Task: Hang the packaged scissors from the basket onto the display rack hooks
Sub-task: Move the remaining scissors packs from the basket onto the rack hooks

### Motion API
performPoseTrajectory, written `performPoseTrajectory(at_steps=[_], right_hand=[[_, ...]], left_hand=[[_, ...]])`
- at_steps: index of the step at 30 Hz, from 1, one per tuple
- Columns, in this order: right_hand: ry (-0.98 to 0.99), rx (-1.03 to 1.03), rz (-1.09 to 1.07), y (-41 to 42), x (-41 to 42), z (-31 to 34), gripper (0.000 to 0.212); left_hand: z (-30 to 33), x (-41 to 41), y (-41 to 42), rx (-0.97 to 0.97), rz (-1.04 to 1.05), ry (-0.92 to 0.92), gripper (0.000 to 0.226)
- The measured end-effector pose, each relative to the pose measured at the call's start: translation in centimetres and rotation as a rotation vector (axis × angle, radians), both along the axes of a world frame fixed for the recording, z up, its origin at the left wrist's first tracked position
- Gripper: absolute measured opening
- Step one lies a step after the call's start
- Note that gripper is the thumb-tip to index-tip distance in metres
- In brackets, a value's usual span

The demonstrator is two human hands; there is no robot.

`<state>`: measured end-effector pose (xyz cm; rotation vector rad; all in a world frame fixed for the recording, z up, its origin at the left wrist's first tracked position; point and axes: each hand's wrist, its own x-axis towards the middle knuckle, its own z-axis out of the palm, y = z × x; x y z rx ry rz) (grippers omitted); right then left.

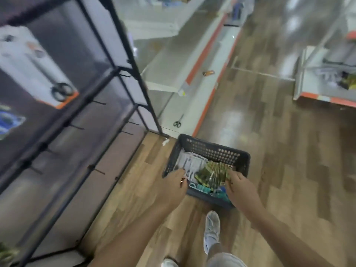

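Wood-plank floor (269,151), dark basket (212,149) on it, black rack (134,60) beside — shop aisle

Basket on the floor beside the rack, both hands down in it.

The basket (207,151) sits on the floor (269,151) just right of the display rack's (115,70) near foot, ahead of the person's shoe (212,231). Packaged scissors (210,173) lie inside it. The left hand (174,183) reaches in over its left wall, the right hand (239,186) over its near right corner. One package (36,68) hangs high on the rack at far left; hooks (98,103) jut out in rows below it. Beyond the basket a low shelf (173,78) runs away, with a loose pair of scissors (178,122) at its near end. Another shelf unit (323,78) stands well apart at far right.
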<state>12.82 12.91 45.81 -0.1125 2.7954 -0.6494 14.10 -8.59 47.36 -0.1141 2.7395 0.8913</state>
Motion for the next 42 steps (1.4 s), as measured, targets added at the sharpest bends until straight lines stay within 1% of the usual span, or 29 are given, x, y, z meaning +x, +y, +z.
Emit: performPoseTrajectory(at_steps=[2,3,6,10,13,15,17,20,22,24,27,29,34,37,39,42], right_hand=[[-0.087,0.010,-0.051,2.0,-0.6,-2.6,0.036],[-0.112,0.014,-0.066,2.7,-1.1,-3.9,0.038],[-0.172,0.050,-0.079,4.5,-3.3,-7.6,0.043],[-0.184,0.081,-0.107,5.9,-6.5,-13.1,0.043],[-0.166,0.103,-0.147,6.2,-8.9,-18.0,0.045],[-0.101,0.117,-0.140,5.9,-10.2,-21.9,0.047],[-0.061,0.133,-0.162,5.4,-11.5,-26.6,0.052],[-0.074,0.089,-0.221,4.6,-12.9,-35.8,0.053],[-0.072,0.114,-0.252,4.2,-13.5,-42.0,0.056],[-0.106,0.172,-0.257,4.1,-14.5,-47.2,0.060],[-0.128,0.233,-0.282,4.8,-16.7,-53.1,0.064],[-0.120,0.273,-0.310,5.9,-18.4,-56.1,0.065],[-0.091,0.347,-0.300,8.2,-22.2,-61.5,0.065],[-0.106,0.275,-0.401,8.5,-22.7,-64.2,0.060],[-0.128,0.181,-0.465,8.5,-22.3,-65.5,0.057],[-0.198,0.111,-0.506,8.5,-22.0,-66.3,0.058]], left_hand=[[-2.1,-1.8,1.8,-0.017,-0.022,-0.062,0.029],[-3.1,-2.9,2.4,-0.019,-0.025,-0.084,0.027],[-6.5,-6.3,4.1,-0.028,-0.028,-0.143,0.031],[-12.0,-10.0,5.4,-0.071,-0.056,-0.181,0.033],[-17.0,-12.4,5.8,-0.142,-0.172,-0.196,0.035],[-21.2,-13.5,5.9,-0.189,-0.282,-0.192,0.037],[-26.3,-14.6,6.2,-0.231,-0.341,-0.206,0.045],[-35.0,-16.0,7.2,-0.309,-0.423,-0.244,0.053],[-41.0,-17.0,7.7,-0.377,-0.528,-0.226,0.058],[-46.5,-18.1,8.1,-0.411,-0.583,-0.202,0.061],[-53.6,-19.8,8.9,-0.415,-0.612,-0.164,0.062],[-57.5,-21.5,9.8,-0.416,-0.647,-0.098,0.063],[-63.4,-26.2,12.9,-0.417,-0.667,0.011,0.062],[-65.0,-28.0,14.8,-0.371,-0.644,0.060,0.055],[-65.6,-28.1,15.8,-0.299,-0.593,0.013,0.057],[-67.1,-27.3,17.2,-0.222,-0.517,-0.097,0.069]])
